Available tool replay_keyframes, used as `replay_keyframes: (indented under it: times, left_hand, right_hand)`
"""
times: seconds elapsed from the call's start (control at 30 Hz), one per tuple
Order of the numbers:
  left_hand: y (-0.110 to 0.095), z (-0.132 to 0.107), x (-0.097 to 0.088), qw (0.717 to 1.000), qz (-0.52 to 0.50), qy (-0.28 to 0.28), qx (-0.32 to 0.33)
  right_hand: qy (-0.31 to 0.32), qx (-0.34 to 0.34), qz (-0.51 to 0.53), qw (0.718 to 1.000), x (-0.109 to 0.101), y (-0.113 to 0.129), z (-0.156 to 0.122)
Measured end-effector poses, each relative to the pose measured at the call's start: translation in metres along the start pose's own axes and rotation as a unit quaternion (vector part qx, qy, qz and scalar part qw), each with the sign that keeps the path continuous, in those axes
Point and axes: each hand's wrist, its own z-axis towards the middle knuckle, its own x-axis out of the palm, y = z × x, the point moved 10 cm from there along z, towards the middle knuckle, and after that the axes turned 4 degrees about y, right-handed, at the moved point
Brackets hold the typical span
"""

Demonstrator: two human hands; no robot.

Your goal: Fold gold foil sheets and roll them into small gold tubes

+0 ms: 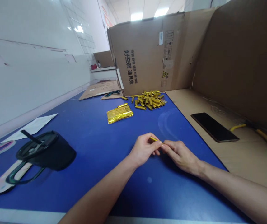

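Note:
My left hand (145, 148) is closed around a small gold foil tube (153, 139), and most of the tube is hidden by the fingers. At its near end the thumb and fingertips of my right hand (181, 155) are pinched together, meeting the left fingertips. Farther back on the blue table (96, 137) lies a flat gold foil bundle (119, 114) made of tubes side by side. Behind it and to the right is a loose pile of many similar gold tubes (151, 101), some showing open ends.
A dark lidded mug (51, 152) with a straw stands at the left, near white paper (33, 126) and a tape roll (9, 146). To the right, a phone (213, 127) and yellow-handled pliers (266, 139) lie on cardboard. Large cardboard walls (147, 62) rise behind.

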Motion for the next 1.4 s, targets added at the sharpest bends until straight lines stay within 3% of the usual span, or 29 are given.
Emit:
replay_keyframes:
  times: [0.23,0.4,0.53,0.73,0.8,0.9,1.0,1.07,1.17,1.27,1.4]
  left_hand:
    - [-0.002,-0.001,-0.006,0.999,-0.009,-0.032,0.005]
    - [0.000,0.000,-0.011,0.997,-0.060,-0.052,-0.006]
    - [0.002,-0.001,-0.017,0.996,-0.047,-0.068,-0.024]
    - [0.012,0.001,-0.025,0.995,-0.032,-0.073,-0.066]
    - [0.010,0.002,-0.027,0.995,-0.019,-0.073,-0.058]
    - [-0.002,0.003,-0.028,0.998,0.008,-0.058,-0.012]
    - [-0.009,0.002,-0.024,0.999,0.006,-0.038,0.012]
    - [-0.009,0.000,-0.022,0.998,-0.032,-0.047,0.013]
    - [0.001,-0.002,-0.011,0.990,-0.126,-0.053,-0.012]
    - [0.015,-0.003,0.010,0.983,-0.177,-0.017,-0.047]
    - [0.027,-0.003,0.005,0.974,-0.209,-0.072,-0.054]
  right_hand:
    - [0.025,0.030,0.019,0.999,0.004,-0.006,0.000]
    - [-0.003,0.011,-0.020,1.000,-0.002,-0.004,0.001]
    - [-0.029,-0.017,-0.102,0.994,-0.005,0.001,-0.002]
    - [-0.035,-0.022,-0.275,0.960,-0.006,0.007,-0.004]
    - [-0.019,-0.007,-0.235,0.972,-0.006,0.005,-0.003]
    - [0.027,0.045,-0.032,0.998,0.001,-0.006,-0.001]
    - [0.087,0.108,0.193,0.971,0.020,-0.020,-0.001]
    - [0.087,0.117,0.266,0.953,0.025,-0.024,0.000]
    - [0.024,0.092,0.289,0.953,0.015,-0.022,0.001]
    - [-0.005,0.050,0.269,0.962,0.008,-0.013,0.001]
    - [-0.014,0.057,0.220,0.974,0.009,-0.015,0.002]
